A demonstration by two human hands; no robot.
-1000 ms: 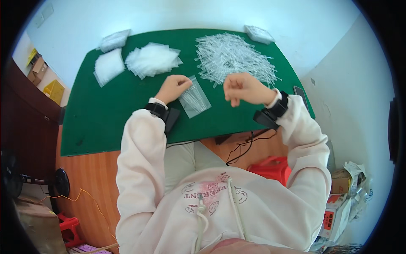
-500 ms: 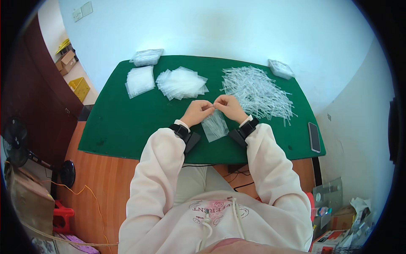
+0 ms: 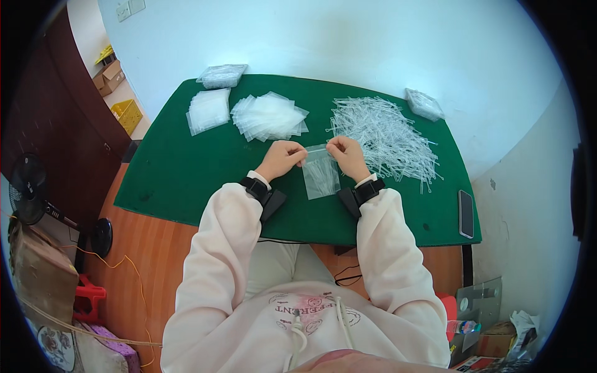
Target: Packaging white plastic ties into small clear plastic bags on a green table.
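A small clear zip bag [image 3: 321, 179] hangs over the green table between my hands, with thin clear plastic sticks inside. Its top left corner is pinched in my left hand [image 3: 283, 160], and my right hand [image 3: 349, 158] grips the top right corner, fingers closed. The upper edge runs across between the two pinches. Just beyond my right hand spreads a large heap of loose clear plastic sticks [image 3: 382, 133], each with a small looped end. Past my left hand lies a fanned pile of flat clear bags [image 3: 270, 116], and beside it a neater stack of bags [image 3: 209, 112].
Filled bags are stacked at the far left corner [image 3: 222, 76] and far right corner [image 3: 425, 104] of the green table [image 3: 180, 171]. A phone [image 3: 465, 214] lies by the right edge. A fan [image 3: 30, 186] stands on the left; a wall borders the far side.
My hands have moved apart along the bag's top edge, from nearly touching at its middle to one at each corner. My view has shifted slightly.
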